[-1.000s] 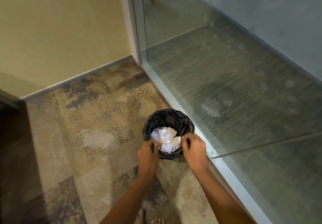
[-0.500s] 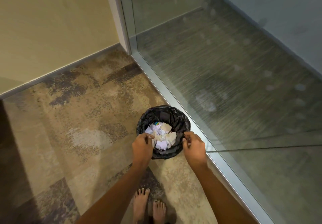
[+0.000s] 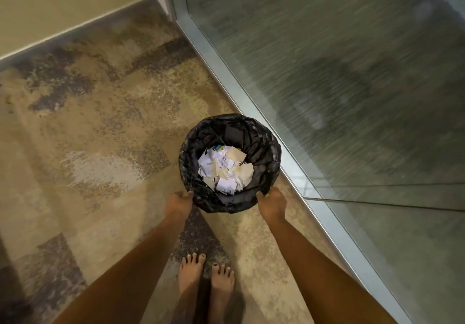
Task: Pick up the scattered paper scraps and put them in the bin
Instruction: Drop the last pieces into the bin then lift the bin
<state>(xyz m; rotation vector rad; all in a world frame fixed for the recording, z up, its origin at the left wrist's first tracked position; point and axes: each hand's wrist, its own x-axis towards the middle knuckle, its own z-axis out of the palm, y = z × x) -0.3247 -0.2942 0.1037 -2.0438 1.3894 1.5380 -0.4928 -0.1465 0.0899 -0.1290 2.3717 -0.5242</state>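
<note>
A person's left hand (image 3: 180,201) curls onto the near rim of the black-lined bin (image 3: 264,147), paper scraps (image 3: 225,170) heaped inside, while the right hand (image 3: 273,202) pinches the rim opposite. A level, even two-sided hold should prevent spills.

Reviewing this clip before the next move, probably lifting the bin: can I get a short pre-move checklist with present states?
1. Paper scraps lie inside the bin: ok.
2. Left hand grips the near rim: ok.
3. Right hand grips the near rim: ok.
4. No scraps on the visible carpet: ok; outside the view, cannot tell.
5. Bin stands apart from the glass partition: cannot tell; it stands close beside it.
</note>
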